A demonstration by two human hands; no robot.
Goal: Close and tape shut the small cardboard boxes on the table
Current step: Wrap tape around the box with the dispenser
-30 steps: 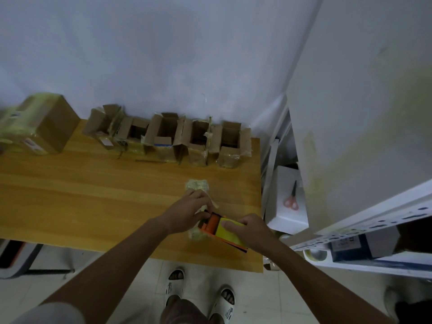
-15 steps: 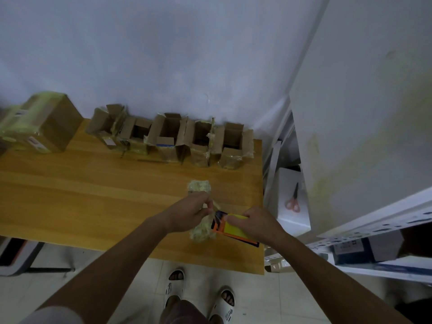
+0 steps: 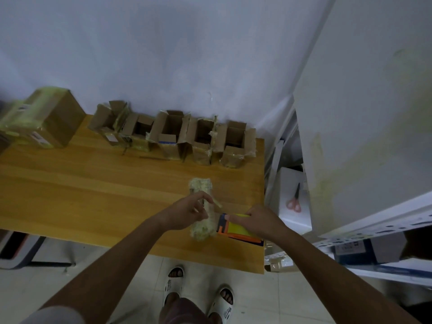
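Observation:
A small box (image 3: 203,226) wrapped in yellowish tape lies near the front right of the wooden table (image 3: 93,195). My left hand (image 3: 187,212) rests against its left side, and its fingertips pinch a loose tape strip (image 3: 217,204) on top. My right hand (image 3: 261,220) grips an orange and yellow tape dispenser (image 3: 236,230), which sits just right of the box. Several open small cardboard boxes (image 3: 170,134) stand in a row along the wall at the back, flaps up.
A larger taped carton (image 3: 44,118) sits at the table's back left. Right of the table, red-handled scissors (image 3: 295,202) lie on a white box (image 3: 289,183). A white metal shelf (image 3: 374,230) with items stands at the right. My sandalled feet show below the table edge.
The dispenser has slid a little to the right, away from the wrapped box. My left hand's fingers have shifted from the box's side up to the tape strip on top.

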